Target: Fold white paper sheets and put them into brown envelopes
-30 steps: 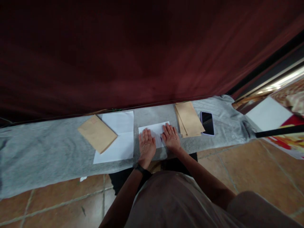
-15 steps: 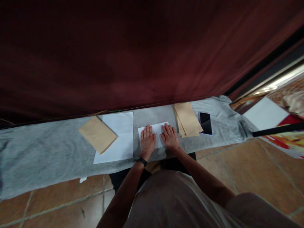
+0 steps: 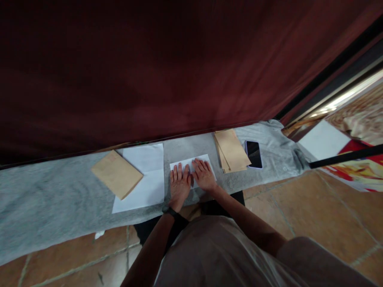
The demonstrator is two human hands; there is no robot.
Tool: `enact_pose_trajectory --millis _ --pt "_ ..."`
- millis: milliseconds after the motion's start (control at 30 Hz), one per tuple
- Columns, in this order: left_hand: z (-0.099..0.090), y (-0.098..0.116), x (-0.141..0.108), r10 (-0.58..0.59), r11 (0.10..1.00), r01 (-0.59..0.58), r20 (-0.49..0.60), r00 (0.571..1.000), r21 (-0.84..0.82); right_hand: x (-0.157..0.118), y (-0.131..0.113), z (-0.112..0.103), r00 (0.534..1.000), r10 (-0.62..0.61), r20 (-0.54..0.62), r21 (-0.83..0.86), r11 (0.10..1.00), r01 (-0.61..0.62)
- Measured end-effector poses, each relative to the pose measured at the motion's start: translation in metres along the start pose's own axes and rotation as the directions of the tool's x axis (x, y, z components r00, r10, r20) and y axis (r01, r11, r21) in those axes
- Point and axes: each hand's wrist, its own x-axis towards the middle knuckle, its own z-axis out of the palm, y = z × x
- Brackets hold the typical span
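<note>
Both your hands lie palm down and flat, with no fingers closed around anything. Your left hand (image 3: 180, 184) presses on the left part of a small white paper (image 3: 190, 163), its fingers straight and slightly spread, pointing away from you. Your right hand (image 3: 204, 175) covers much of the right part, its fingers angled toward your left. The two hands are just beside each other; whether the thumbs touch, you cannot tell. That paper lies beneath both your palms on the grey cloth (image 3: 54, 199), with its far edge showing past your fingertips and a narrow strip between your hands.

To the left of your left hand, well clear of the fingers, is a larger white sheet (image 3: 146, 191) creased across its middle, its left part hidden under a brown envelope (image 3: 116, 174). To the right of your right hand are overlapping brown envelopes (image 3: 233, 149); their number is hard to make out. Past them, at their near right corner, is a dark-screened phone (image 3: 253, 154).

Your palms hide most of the small paper, so any fold or print there cannot be read. Your left forearm is cut off at the bottom edge.
</note>
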Motion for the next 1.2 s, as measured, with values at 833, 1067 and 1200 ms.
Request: enact_pose_trajectory --millis 833,1067,1200 --pt "0.003 0.026 0.018 0.119 0.987 -0.109 0.075 0.990 -0.121 -0.028 0.014 -0.010 0.997 0.075 0.024 -0.071 0.995 -0.074" --pt "-0.002 0.007 0.016 0.043 0.994 -0.036 0.058 0.997 -0.106 -0.029 0.015 -0.010 0.995 0.088 0.042 -0.063 0.994 -0.086" --pt "-0.004 0.003 0.010 -0.024 0.996 0.028 0.048 0.999 -0.087 -0.029 0.015 -0.010 0.995 0.089 0.035 -0.063 0.994 -0.086"
